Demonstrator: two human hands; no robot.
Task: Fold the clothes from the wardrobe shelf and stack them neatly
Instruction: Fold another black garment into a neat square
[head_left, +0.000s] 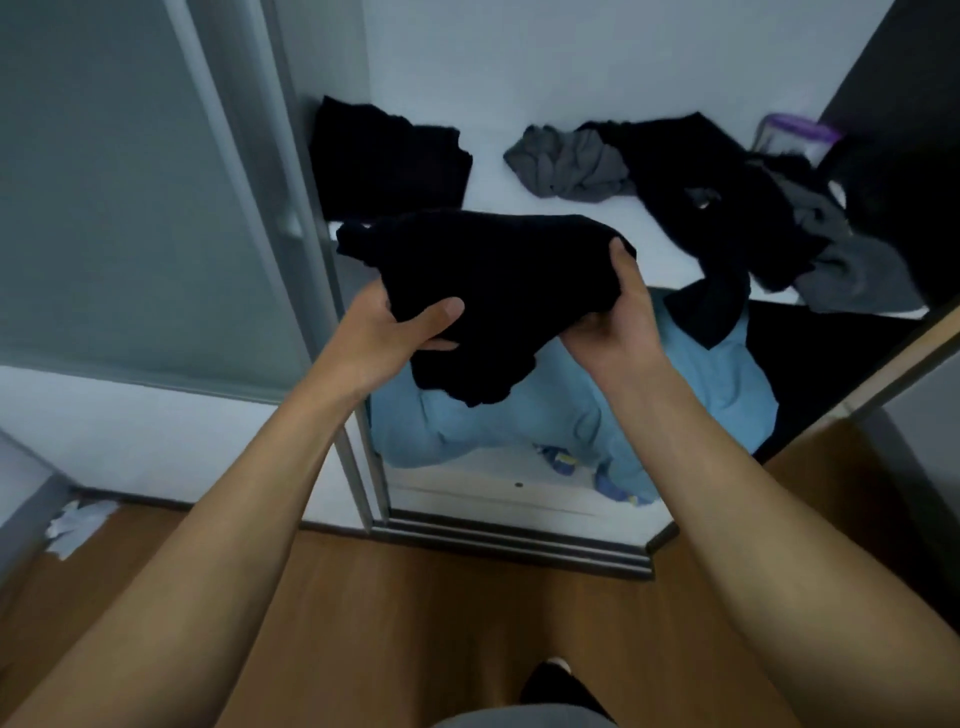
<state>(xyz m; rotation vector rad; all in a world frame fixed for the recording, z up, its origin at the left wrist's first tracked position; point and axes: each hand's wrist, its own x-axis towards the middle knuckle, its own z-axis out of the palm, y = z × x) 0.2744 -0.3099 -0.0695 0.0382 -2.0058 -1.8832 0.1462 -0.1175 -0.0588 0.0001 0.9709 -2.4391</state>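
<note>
We hold a bunched black cloth garment (483, 280) just in front of the white wardrobe shelf (493, 192). Our left hand (395, 332) grips its near left side, thumb curled over the top, and our right hand (618, 317) clasps the right end. On the shelf, a folded black pile (389, 161) lies at the back left. A crumpled grey garment (571, 166) and a loose black heap (717, 192) lie to the right, touching one another.

Black garment (483, 280), grey clothes (569, 166), white shelf (519, 182), light-blue bundle (519, 415).
</note>
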